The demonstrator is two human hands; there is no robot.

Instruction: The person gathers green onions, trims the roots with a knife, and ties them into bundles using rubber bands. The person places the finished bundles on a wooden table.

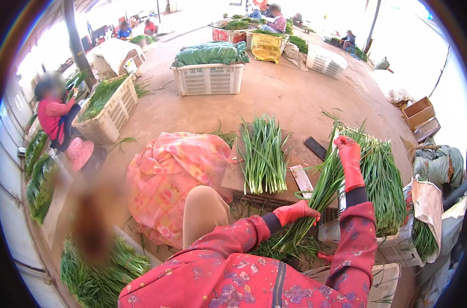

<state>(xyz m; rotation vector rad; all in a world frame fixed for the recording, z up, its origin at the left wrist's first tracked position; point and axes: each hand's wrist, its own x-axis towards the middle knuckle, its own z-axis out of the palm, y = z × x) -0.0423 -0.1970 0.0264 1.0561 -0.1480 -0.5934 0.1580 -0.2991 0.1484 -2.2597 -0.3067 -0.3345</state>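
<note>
Both my hands wear red gloves. My left hand [297, 212] is closed around the lower part of a bundle of long green leafy stalks [326, 184], which slants across in front of me. Higher up, at the pale ends of the same bundle, my right hand [349, 148] grips it. A loose pile of the same greens [265, 154] lies on a low brown board [235, 171]. A dark flat object [315, 148] and a pale strip [302, 181] rest on that board, to the left of the bundle. Many greens [383, 181] stand stacked in a crate to my right.
A floral cloth-covered heap [179, 181] is left of the board. More greens [102, 269] lie at lower left. A person [56, 111] sits by a white crate of greens [114, 115]. A crate with a green cover [209, 79] stands ahead. Other people sit farther back.
</note>
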